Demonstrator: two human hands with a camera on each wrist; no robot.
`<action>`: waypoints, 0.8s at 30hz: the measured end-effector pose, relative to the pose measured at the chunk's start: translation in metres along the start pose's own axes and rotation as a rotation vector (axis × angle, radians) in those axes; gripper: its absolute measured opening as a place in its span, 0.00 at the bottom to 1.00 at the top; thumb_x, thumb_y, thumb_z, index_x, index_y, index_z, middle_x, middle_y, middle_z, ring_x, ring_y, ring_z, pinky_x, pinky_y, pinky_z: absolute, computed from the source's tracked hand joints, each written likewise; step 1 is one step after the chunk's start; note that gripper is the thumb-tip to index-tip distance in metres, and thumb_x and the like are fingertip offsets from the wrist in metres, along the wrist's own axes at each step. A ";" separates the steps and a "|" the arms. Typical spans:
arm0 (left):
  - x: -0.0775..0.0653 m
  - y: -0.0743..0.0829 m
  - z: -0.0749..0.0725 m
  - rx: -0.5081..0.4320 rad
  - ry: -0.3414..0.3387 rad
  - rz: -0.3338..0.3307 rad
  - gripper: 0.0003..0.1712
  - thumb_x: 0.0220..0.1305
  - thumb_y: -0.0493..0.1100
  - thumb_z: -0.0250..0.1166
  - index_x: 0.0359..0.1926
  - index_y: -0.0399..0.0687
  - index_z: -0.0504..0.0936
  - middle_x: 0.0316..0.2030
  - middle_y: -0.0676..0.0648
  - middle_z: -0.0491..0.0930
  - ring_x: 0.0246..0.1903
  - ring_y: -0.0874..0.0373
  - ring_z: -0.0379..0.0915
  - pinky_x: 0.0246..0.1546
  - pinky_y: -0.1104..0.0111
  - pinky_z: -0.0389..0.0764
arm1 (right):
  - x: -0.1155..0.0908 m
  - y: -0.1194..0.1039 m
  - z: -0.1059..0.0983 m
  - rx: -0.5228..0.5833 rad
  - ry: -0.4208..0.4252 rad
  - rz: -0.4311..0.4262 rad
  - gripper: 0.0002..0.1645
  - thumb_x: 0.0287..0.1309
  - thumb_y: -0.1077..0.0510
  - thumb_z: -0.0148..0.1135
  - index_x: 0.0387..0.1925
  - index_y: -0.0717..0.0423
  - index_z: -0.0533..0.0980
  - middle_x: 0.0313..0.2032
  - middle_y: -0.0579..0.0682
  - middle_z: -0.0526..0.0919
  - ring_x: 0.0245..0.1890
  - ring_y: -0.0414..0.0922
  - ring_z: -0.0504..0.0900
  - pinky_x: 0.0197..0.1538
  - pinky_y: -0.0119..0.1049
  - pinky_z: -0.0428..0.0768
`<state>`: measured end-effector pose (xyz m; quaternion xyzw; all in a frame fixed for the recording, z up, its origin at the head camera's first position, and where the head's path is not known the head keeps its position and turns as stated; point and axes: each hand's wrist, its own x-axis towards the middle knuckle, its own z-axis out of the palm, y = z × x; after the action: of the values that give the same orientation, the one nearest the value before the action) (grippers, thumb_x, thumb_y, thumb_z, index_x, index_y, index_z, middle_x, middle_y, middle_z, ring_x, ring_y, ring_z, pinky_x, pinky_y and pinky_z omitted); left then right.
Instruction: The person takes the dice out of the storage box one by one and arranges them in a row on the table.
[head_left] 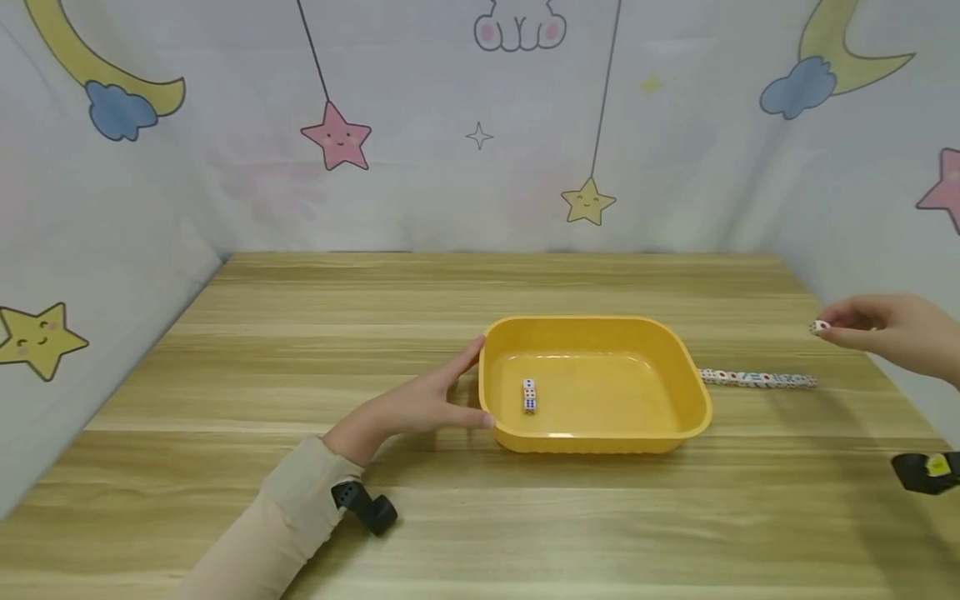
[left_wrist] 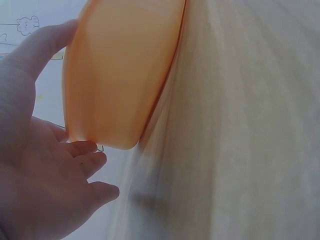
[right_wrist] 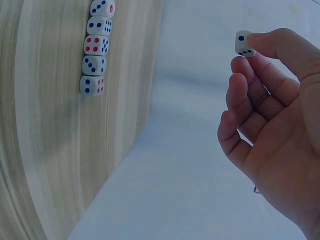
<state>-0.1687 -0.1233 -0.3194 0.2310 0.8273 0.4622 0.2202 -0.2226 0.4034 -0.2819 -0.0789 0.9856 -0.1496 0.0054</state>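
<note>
In the head view, a yellow plastic tray (head_left: 600, 446) sits on the table, with three white dice (head_left: 530, 395) in a short row on its floor. My left hand (head_left: 423, 408) touches the tray's left end, fingers spread along the side and thumb at the near corner. In the left wrist view, this hand (left_wrist: 50, 160) rests against the orange-looking tray wall (left_wrist: 125, 75). To the right, my right hand (head_left: 896, 333) pinches a white die (head_left: 820, 327) above the table. The right wrist view shows that die (right_wrist: 244, 44) between thumb and fingertip.
A straight row of several dice (head_left: 757, 380) runs right from the tray's right side; its end dice (right_wrist: 93, 65) show in the right wrist view. The wooden table (head_left: 450, 533) is bordered by a patterned white curtain (head_left: 420, 200) behind and at the sides.
</note>
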 end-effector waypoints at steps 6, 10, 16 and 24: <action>0.009 -0.014 0.001 0.006 0.003 -0.008 0.60 0.49 0.53 0.68 0.69 0.66 0.32 0.69 0.58 0.37 0.68 0.62 0.32 0.66 0.54 0.42 | -0.005 0.022 0.006 0.033 -0.032 0.062 0.31 0.56 0.41 0.55 0.47 0.64 0.72 0.36 0.56 0.80 0.28 0.25 0.69 0.34 0.47 0.74; 0.013 -0.024 0.001 0.009 0.008 0.009 0.60 0.47 0.56 0.69 0.68 0.72 0.33 0.68 0.61 0.37 0.67 0.63 0.33 0.66 0.54 0.43 | -0.008 0.034 0.010 0.031 -0.065 0.077 0.32 0.57 0.41 0.54 0.48 0.65 0.72 0.37 0.57 0.80 0.32 0.36 0.74 0.35 0.48 0.74; 0.014 -0.026 0.001 0.014 0.008 0.027 0.60 0.45 0.60 0.69 0.67 0.75 0.33 0.68 0.62 0.37 0.67 0.63 0.34 0.65 0.53 0.43 | -0.009 0.049 0.019 0.003 -0.090 0.058 0.29 0.57 0.44 0.56 0.45 0.68 0.73 0.34 0.56 0.81 0.30 0.38 0.76 0.33 0.46 0.75; 0.013 -0.026 0.001 0.024 0.011 0.015 0.59 0.45 0.60 0.68 0.67 0.76 0.33 0.68 0.61 0.38 0.67 0.62 0.34 0.65 0.52 0.43 | -0.012 0.053 0.031 0.006 -0.181 0.042 0.31 0.58 0.44 0.54 0.47 0.71 0.71 0.41 0.69 0.77 0.41 0.67 0.73 0.33 0.49 0.74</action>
<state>-0.1830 -0.1269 -0.3447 0.2374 0.8324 0.4551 0.2091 -0.2175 0.4464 -0.3272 -0.0713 0.9821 -0.1445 0.0977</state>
